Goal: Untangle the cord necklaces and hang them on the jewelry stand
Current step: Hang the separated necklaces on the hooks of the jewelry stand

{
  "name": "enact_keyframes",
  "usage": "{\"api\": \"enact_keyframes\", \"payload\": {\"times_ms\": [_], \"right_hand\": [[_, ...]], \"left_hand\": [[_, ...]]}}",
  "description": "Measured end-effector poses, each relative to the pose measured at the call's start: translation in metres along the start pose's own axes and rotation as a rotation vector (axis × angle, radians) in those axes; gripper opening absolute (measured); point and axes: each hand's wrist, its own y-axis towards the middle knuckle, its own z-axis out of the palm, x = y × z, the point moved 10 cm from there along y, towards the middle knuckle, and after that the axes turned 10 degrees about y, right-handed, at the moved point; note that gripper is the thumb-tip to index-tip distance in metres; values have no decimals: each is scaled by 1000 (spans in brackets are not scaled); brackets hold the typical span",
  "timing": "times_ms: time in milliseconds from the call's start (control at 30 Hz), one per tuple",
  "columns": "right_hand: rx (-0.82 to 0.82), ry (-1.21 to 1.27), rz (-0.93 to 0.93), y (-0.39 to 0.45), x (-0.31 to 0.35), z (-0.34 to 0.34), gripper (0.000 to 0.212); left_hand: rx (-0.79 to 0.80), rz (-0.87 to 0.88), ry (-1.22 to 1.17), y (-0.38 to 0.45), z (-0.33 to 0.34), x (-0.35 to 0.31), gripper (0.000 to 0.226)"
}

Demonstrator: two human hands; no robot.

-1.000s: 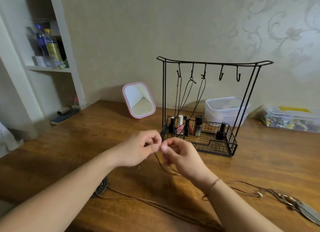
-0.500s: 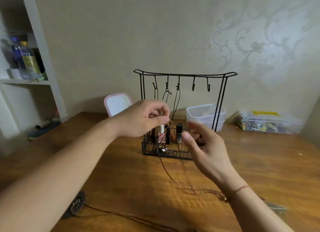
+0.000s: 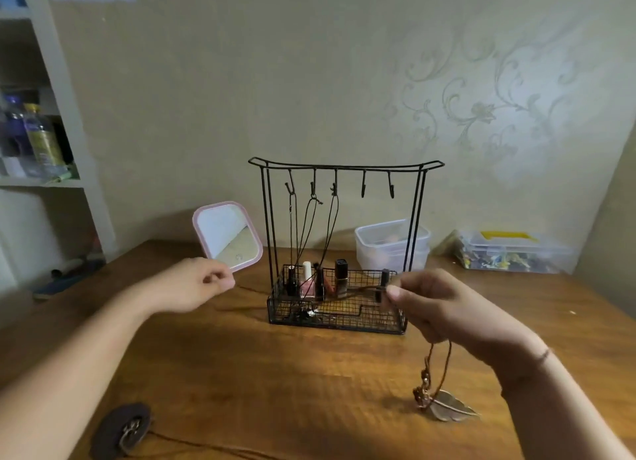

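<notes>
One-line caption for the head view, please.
Both hands, left hand and right hand, stretch a brown cord necklace before the jewelry stand; its leaf pendant dangles.

No text, brand or number can be read. The labels on the bottles on the shelf far beyond the left hand are too blurred, and a small mark low on the mirror, just behind that hand, is illegible.

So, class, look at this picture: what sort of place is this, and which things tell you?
Probably a room at home, perhaps a bedroom dressing corner. A black wire jewelry stand with cord necklaces and cosmetics sits on a wooden table, beside a pink-framed mirror, before floral patterned wallpaper.
</notes>
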Motion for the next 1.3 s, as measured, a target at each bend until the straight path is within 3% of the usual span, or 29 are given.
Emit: {"api": "enact_keyframes", "payload": {"times_ms": [67,100,167,233,333,433,533,633,800,867,967,1133,1300], "right_hand": [[62,-134,-65,13,20,25,27],[83,-228,-99,21,27,39,27],[119,-353,-148,35,38,64,27],[106,-364,-187,44,43,73,28],[-51,-229,-176,48,41,46,30],[-166,-145,-122,41,29,12,33],[-59,-30,-67,40,15,17,36],[41,134,-139,45,22,39,44],[-164,294,-268,53,34,34,65],[-147,361,-307,55,35,37,57],[-103,661,-232,55,29,37,43],[-264,576,-234,59,22,24,32],[-418,709,-256,67,15,3,30]], "left_hand": [[-18,113,-10,-12,8,-39,17],[-34,175,-156,-21,4,-67,22],[105,262,-607,-38,5,-123,34],[232,305,-848,-45,10,-159,30],[187,314,-958,-39,5,-166,25],[44,224,-840,-30,-7,-143,26],[-31,321,-731,-33,-25,-154,28],[-149,420,-566,-34,-46,-183,25],[-308,430,-458,-19,-81,-208,25],[-381,402,-387,-9,-91,-209,23],[-363,360,-533,12,-95,-205,22],[-325,363,-616,47,-106,-212,21],[-473,372,-336,65,-126,-226,16]]}}
